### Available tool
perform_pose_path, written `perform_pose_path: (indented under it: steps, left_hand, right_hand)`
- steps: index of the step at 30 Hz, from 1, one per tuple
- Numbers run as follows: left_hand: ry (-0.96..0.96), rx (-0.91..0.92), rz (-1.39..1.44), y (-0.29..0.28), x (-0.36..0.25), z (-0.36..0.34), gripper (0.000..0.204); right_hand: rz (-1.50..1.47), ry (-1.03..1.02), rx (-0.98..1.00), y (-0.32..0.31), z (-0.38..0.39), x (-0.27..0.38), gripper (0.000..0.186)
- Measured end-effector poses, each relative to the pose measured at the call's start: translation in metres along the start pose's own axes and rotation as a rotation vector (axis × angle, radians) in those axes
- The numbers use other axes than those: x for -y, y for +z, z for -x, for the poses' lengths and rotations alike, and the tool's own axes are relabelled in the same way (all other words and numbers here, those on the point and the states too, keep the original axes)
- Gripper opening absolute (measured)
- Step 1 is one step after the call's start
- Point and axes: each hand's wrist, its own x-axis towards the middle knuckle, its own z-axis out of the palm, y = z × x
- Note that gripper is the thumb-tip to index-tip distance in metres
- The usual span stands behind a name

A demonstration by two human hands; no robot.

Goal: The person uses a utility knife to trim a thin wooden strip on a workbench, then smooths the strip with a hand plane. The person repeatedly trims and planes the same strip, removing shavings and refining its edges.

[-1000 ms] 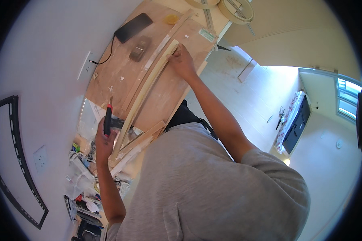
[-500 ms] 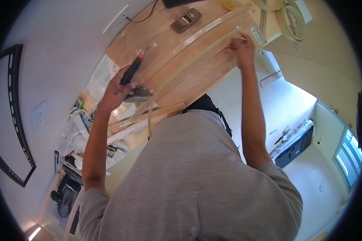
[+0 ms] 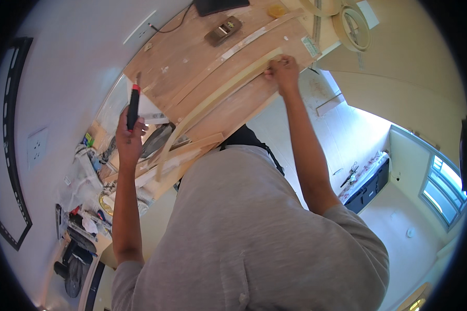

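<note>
While the right hand [image 3: 284, 73] pinches the pale strip [image 3: 231, 82], the left hand [image 3: 129, 141], gripping a red-and-black tool [image 3: 133, 108], has swung back toward the edge of the board [image 3: 192, 67]

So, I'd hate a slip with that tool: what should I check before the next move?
1. Black-and-red tool firmly in the left hand's grip: ok, fingers wrapped round its handle.
2. Metal tip away from the right hand: ok, well apart.
3. Right hand at the pale strip's far end: ok; whether it pinches or only presses, cannot tell.
4. Strip wholly on the board: not ok, its near end runs past the edge.
5. Small brown block-shaped object clear of the strip: ok.
</note>
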Motion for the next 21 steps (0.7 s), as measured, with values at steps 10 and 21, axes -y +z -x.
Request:
perform_pose_path:
  steps: [10, 21]
  left_hand:
    - [0.25, 0.44, -0.307, 0.127, -0.078, -0.044, 0.045]
    - [0.387, 0.53, -0.393, 0.208, -0.088, -0.092, 0.042]
  right_hand:
    - [0.072, -0.073, 0.051, 0.005, 0.015, -0.013, 0.046]
    - [0.299, -0.372, -0.034, -0.017, 0.016, -0.021, 0.043]
